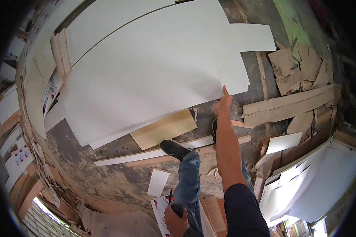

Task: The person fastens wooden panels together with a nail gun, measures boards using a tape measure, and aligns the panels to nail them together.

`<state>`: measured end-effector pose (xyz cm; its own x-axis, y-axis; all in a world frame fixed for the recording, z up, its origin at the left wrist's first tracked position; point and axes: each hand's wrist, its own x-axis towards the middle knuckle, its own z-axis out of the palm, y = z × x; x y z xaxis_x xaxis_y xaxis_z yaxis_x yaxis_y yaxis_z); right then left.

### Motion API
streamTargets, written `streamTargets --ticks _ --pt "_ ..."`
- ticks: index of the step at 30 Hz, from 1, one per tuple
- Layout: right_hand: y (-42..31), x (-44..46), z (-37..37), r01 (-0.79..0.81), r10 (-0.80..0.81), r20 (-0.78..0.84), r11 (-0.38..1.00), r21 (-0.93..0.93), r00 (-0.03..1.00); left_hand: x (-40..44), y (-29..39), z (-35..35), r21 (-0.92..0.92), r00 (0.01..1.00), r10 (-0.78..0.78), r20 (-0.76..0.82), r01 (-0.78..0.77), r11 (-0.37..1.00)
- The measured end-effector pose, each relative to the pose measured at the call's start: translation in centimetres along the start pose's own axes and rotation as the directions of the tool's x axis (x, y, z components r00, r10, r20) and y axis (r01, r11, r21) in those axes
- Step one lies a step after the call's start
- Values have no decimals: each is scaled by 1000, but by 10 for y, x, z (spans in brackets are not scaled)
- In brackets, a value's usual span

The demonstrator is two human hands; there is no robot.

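A large white sheet (158,67) lies across the floor. My right hand (224,102) is at its near right edge, thumb on top and the other fingers mostly hidden below the edge. My left hand (175,222) is low in the view by my knee, its fingers wrapped round a small dark object (178,209) that I cannot identify. A thin dark stick (170,196) stands up beside that hand. Just beyond my shoe (175,149), a yellowish board (164,129) lies partly under the sheet.
Long narrow strips (118,158) lie by my feet. A small white panel (158,182) is nearer. Torn cardboard (292,104) and leaning boards (312,185) stand at the right. Another white sheet (95,27) lies beyond, and stacked offcuts (21,156) fill the left.
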<state>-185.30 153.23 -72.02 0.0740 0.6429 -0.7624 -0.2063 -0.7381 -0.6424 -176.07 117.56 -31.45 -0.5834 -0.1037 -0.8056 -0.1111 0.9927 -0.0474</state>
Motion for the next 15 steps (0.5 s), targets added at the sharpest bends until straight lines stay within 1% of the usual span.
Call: streamTargets --ticks 1,2,4,5,7,8,9,10,11,13,14,15 --pt "-1 8 -6 -12 12 0 999 33 1000 -2 2 -1 -5 999 -32 31 33 999" --pt "0 15 -13 -13 13 6 999 29 1000 -2 -1 2 -11 999 -36 29 36 999" --pt "5 23 -22 -112 114 -25 990 89 993 -5 -9 11 -9 999 -50 11 50 999" --pt "0 22 -21 -127 128 -6 988 82 992 -5 -6 12 -19 998 -67 -3 67 998" --pt "-11 14 -28 -192 192 -2 981 -38 981 -8 -3 9 -35 1000 25 -11 -25 999" --pt "-19 8 -28 -199 199 -18 973 -112 980 -9 -4 10 -44 1000 -2 -30 1 999" --pt "-24 3 -30 -207 206 -25 960 -187 978 -10 -3 11 -32 1000 19 -19 -20 999" --pt "-24 2 -35 -206 209 -4 960 -192 978 -9 -4 12 -21 999 37 -11 -37 999" --pt "-21 1 -44 -208 216 16 958 -199 976 -10 -7 13 -32 999 -1 -38 0 999" --pt "-10 2 -64 -216 219 0 964 -158 976 -8 -14 18 -64 997 70 -7 -71 995" --pt "-4 -3 -74 -221 223 48 974 -44 974 -9 -14 19 -74 999 46 -23 -47 996" --pt "0 -10 -82 -226 219 91 971 75 971 -10 -14 21 -63 998 56 -5 -56 996"
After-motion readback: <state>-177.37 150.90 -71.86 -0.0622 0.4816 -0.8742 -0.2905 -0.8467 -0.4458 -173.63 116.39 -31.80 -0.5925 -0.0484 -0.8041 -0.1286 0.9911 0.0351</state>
